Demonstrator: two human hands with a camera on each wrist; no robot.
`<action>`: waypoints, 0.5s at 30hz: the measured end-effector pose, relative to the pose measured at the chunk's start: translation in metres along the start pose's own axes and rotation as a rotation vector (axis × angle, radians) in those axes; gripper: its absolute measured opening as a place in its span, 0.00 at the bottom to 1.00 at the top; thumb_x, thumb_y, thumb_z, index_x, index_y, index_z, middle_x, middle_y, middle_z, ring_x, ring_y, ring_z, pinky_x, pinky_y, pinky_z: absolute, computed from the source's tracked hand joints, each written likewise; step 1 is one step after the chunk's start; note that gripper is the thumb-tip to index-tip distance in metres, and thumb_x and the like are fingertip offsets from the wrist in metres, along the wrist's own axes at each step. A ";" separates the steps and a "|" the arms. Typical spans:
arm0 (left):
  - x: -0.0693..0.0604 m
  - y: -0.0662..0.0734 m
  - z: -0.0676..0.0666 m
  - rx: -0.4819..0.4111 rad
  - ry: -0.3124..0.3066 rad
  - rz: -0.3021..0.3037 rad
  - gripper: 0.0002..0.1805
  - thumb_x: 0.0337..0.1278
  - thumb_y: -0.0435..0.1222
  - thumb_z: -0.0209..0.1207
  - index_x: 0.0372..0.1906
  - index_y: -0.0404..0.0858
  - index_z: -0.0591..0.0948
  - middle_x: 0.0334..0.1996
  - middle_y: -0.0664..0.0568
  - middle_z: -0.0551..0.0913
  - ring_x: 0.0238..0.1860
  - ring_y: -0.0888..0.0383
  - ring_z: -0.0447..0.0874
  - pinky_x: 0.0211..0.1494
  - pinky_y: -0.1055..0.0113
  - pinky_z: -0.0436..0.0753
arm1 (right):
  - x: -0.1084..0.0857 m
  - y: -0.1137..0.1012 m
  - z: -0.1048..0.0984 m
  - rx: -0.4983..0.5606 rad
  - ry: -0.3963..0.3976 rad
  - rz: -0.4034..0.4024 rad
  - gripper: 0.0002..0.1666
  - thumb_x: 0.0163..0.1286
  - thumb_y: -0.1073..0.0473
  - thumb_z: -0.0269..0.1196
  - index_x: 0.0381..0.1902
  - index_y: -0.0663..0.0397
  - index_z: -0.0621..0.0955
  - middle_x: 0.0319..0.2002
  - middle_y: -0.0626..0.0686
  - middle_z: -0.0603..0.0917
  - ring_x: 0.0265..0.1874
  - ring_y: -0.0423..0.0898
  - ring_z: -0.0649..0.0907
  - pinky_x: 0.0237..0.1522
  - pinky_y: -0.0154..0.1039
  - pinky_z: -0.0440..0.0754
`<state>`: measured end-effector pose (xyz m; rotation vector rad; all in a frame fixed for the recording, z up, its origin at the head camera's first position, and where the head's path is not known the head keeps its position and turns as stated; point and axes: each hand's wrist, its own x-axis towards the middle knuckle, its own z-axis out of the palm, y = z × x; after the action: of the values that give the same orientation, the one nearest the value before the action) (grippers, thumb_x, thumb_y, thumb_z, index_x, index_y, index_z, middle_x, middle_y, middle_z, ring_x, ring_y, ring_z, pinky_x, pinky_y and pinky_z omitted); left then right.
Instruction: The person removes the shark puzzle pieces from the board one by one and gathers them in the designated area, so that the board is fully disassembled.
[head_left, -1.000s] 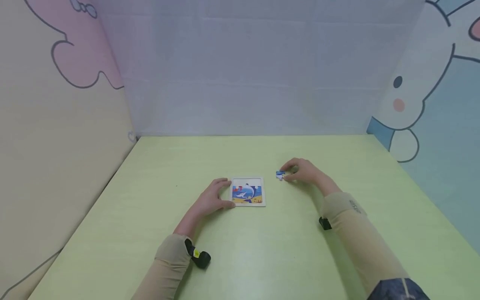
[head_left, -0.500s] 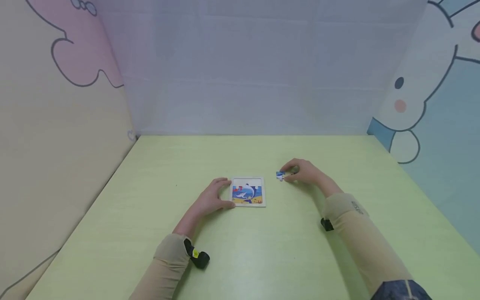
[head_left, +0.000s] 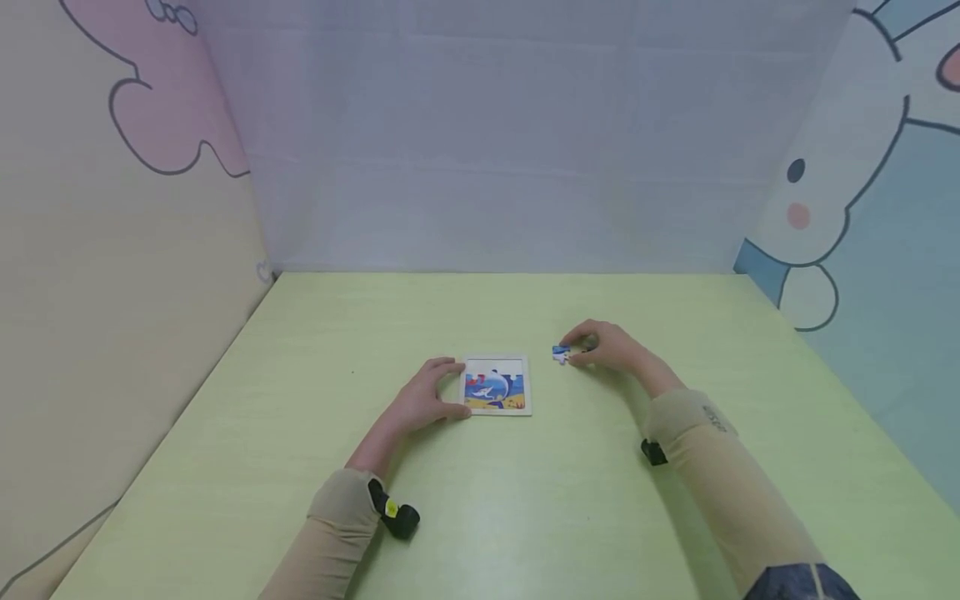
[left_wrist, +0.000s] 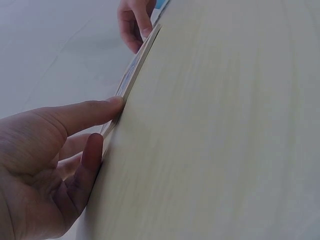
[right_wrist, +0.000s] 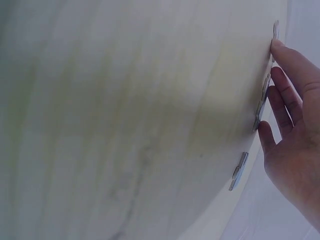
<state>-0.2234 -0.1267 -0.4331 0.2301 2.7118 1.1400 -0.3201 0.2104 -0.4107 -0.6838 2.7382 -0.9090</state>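
Note:
A white-edged square puzzle frame (head_left: 497, 413) lies on the table, its dolphin picture filling the lower part and its upper strip white. My left hand (head_left: 416, 400) grips its left side, thumb at the near corner, fingers at the far one; the left wrist view shows the thumb on the frame (left_wrist: 134, 75). To the right of the frame, my right hand (head_left: 611, 346) holds a blue and white puzzle piece (head_left: 561, 354) between thumb and fingers. In the right wrist view, thin pieces (right_wrist: 261, 105) lie by the fingers, with another piece (right_wrist: 239, 171) apart from the hand (right_wrist: 295, 115).
The pale green table (head_left: 480, 517) reaches back to a lilac cloth wall (head_left: 480, 150). Side walls with cartoon figures stand at left and right. Both wrists wear small black devices. A dark faceted shape (head_left: 802, 582) overlaps the right sleeve at the bottom edge.

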 end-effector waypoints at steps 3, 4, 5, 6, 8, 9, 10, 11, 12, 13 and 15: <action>0.000 -0.001 0.000 -0.004 0.002 0.006 0.43 0.48 0.41 0.73 0.72 0.44 0.69 0.77 0.48 0.58 0.75 0.44 0.60 0.75 0.45 0.64 | 0.000 0.001 0.000 -0.004 -0.002 -0.002 0.21 0.63 0.60 0.69 0.55 0.58 0.82 0.56 0.61 0.83 0.62 0.62 0.75 0.70 0.62 0.64; 0.000 -0.001 0.000 -0.006 0.002 0.009 0.42 0.49 0.41 0.73 0.72 0.44 0.69 0.77 0.48 0.58 0.75 0.44 0.60 0.75 0.44 0.64 | 0.000 0.002 0.000 -0.006 -0.002 0.000 0.21 0.63 0.60 0.69 0.55 0.58 0.82 0.56 0.61 0.82 0.62 0.61 0.75 0.70 0.62 0.64; 0.000 -0.001 0.000 -0.008 0.002 0.011 0.42 0.49 0.41 0.73 0.72 0.44 0.69 0.77 0.48 0.58 0.76 0.44 0.60 0.75 0.44 0.64 | 0.001 0.003 0.000 -0.004 -0.003 0.002 0.22 0.63 0.61 0.69 0.55 0.57 0.82 0.57 0.60 0.82 0.62 0.61 0.75 0.71 0.62 0.64; 0.000 -0.001 0.000 -0.007 0.000 0.015 0.42 0.49 0.41 0.73 0.72 0.44 0.69 0.77 0.47 0.58 0.76 0.43 0.59 0.76 0.44 0.63 | 0.001 0.004 0.000 -0.005 -0.003 0.001 0.22 0.63 0.61 0.69 0.55 0.57 0.82 0.57 0.60 0.82 0.62 0.61 0.75 0.71 0.62 0.64; 0.000 -0.002 0.000 -0.009 0.004 0.022 0.42 0.49 0.41 0.73 0.71 0.43 0.69 0.77 0.47 0.58 0.76 0.43 0.58 0.76 0.43 0.62 | 0.001 0.005 0.001 -0.008 -0.002 -0.002 0.22 0.63 0.60 0.69 0.55 0.57 0.82 0.57 0.60 0.83 0.62 0.61 0.75 0.70 0.62 0.64; 0.000 -0.002 0.000 -0.009 0.005 0.024 0.42 0.49 0.41 0.73 0.71 0.43 0.69 0.77 0.46 0.58 0.76 0.43 0.58 0.76 0.43 0.62 | 0.001 0.005 0.001 -0.006 -0.002 -0.001 0.22 0.63 0.60 0.69 0.55 0.57 0.82 0.57 0.60 0.83 0.62 0.61 0.75 0.70 0.62 0.64; -0.001 -0.002 0.000 -0.009 0.005 0.024 0.42 0.49 0.40 0.73 0.71 0.43 0.69 0.77 0.46 0.58 0.77 0.43 0.57 0.77 0.43 0.61 | 0.001 0.005 0.001 -0.004 -0.001 0.000 0.22 0.63 0.60 0.69 0.55 0.57 0.82 0.57 0.60 0.83 0.62 0.61 0.75 0.71 0.62 0.64; -0.001 -0.002 0.000 -0.008 0.006 0.025 0.42 0.49 0.41 0.73 0.71 0.43 0.69 0.77 0.46 0.58 0.77 0.42 0.57 0.77 0.43 0.60 | 0.001 0.005 0.001 -0.003 -0.002 0.000 0.22 0.63 0.60 0.69 0.55 0.57 0.82 0.57 0.60 0.83 0.63 0.61 0.75 0.71 0.62 0.64; -0.001 -0.001 0.000 -0.008 0.007 0.026 0.42 0.49 0.40 0.73 0.71 0.42 0.69 0.77 0.46 0.59 0.77 0.42 0.57 0.77 0.42 0.60 | 0.001 0.005 0.001 -0.006 -0.003 0.000 0.22 0.63 0.60 0.69 0.55 0.57 0.82 0.57 0.60 0.82 0.63 0.61 0.75 0.71 0.62 0.64; -0.001 -0.001 0.000 -0.012 0.011 0.027 0.42 0.49 0.40 0.73 0.71 0.42 0.69 0.77 0.46 0.59 0.77 0.42 0.56 0.77 0.42 0.60 | 0.001 0.004 0.001 -0.012 -0.006 -0.007 0.22 0.63 0.60 0.69 0.55 0.57 0.82 0.57 0.60 0.82 0.63 0.62 0.75 0.71 0.62 0.64; -0.001 -0.001 0.000 -0.016 0.013 0.025 0.42 0.49 0.41 0.73 0.71 0.43 0.69 0.77 0.46 0.59 0.77 0.42 0.56 0.77 0.42 0.59 | 0.001 0.004 0.001 -0.019 -0.012 -0.008 0.23 0.63 0.60 0.69 0.56 0.57 0.81 0.58 0.60 0.82 0.64 0.62 0.74 0.71 0.61 0.63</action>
<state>-0.2221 -0.1271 -0.4336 0.2562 2.7172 1.1730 -0.3218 0.2125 -0.4140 -0.7018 2.7385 -0.8788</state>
